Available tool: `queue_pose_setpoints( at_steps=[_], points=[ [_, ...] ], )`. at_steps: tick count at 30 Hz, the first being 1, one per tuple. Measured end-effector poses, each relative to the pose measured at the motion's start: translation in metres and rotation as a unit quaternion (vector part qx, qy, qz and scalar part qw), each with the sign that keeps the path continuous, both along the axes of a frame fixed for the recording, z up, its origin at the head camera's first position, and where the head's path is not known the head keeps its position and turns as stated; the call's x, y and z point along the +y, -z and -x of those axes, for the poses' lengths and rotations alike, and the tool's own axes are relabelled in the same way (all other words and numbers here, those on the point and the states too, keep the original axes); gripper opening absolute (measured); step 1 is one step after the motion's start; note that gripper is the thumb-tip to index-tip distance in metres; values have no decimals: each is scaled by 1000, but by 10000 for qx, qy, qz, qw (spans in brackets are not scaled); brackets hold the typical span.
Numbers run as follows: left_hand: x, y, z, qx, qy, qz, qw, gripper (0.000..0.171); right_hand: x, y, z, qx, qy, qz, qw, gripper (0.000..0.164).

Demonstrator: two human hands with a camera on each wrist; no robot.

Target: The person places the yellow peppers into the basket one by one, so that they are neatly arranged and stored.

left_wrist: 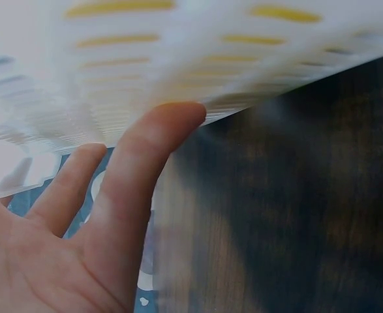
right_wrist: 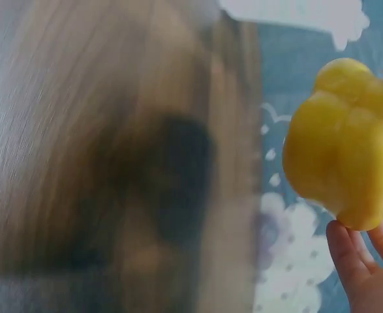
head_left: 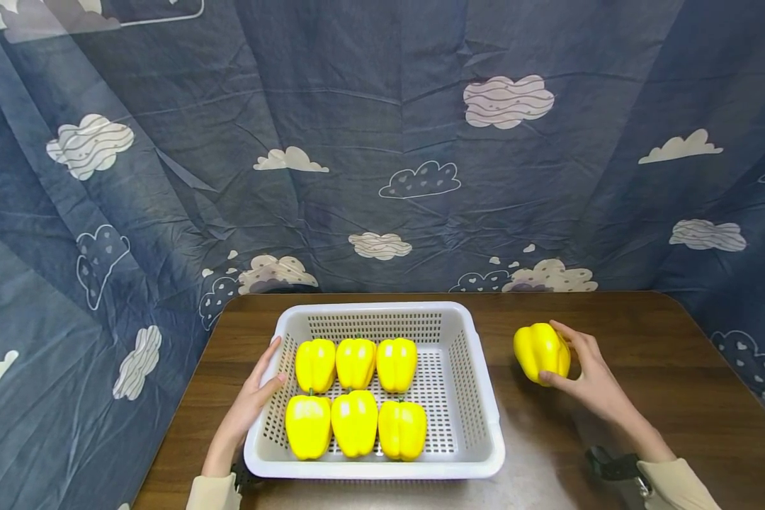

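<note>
A white plastic basket [head_left: 487, 418] with slotted walls stands on the table, holding yellow bell peppers [head_left: 355, 423] in two rows of three. My left hand [head_left: 250, 404] holds its left rim, thumb over the edge and the other fingers along the outside. In the left wrist view, fingers [left_wrist: 129, 169] touch the slotted outer wall [left_wrist: 198, 39]. To the right of the basket, my right hand [head_left: 589, 372] grips another yellow bell pepper [head_left: 540, 352] between thumb and fingers. The right wrist view shows this pepper [right_wrist: 341, 147] against the curtain; part of the hand is cut off.
The brown wooden table [head_left: 663, 354] extends right of the basket. A dark blue curtain with cloud prints [head_left: 357, 92] hangs behind and beside it. Inside the basket, bare floor [head_left: 436, 397] shows to the right of the peppers.
</note>
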State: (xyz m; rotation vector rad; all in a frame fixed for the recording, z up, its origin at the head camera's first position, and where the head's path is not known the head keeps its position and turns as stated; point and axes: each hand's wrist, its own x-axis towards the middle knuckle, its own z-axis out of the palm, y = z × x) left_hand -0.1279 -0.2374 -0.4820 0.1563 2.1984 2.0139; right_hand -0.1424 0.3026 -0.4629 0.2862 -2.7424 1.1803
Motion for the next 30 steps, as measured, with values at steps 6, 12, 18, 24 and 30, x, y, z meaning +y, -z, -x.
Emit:
queue_pose_setpoints(
  at_steps=[6, 12, 18, 24, 30],
  points=[
    [0, 1, 0, 59, -2, -18, 10000, 63, -18, -14, -5, 68, -103, 152, 9998, 88],
    [0, 1, 0, 44, 1, -43, 10000, 63, -34, -27, -10, 204, -250, 316, 9990, 84],
    [0, 1, 0, 44, -11, -41, 10000, 63, -50, -33, -11, 417, -437, 479, 9970, 84],
    [0, 1, 0, 8, 4, -41, 10000, 63, -65, -36, -12, 397, -534, 582, 9961, 85],
    [0, 0, 0, 12, 17, -49, 10000, 63, -80, -39, -13, 267, -627, 644, 9956, 84]
  ],
)
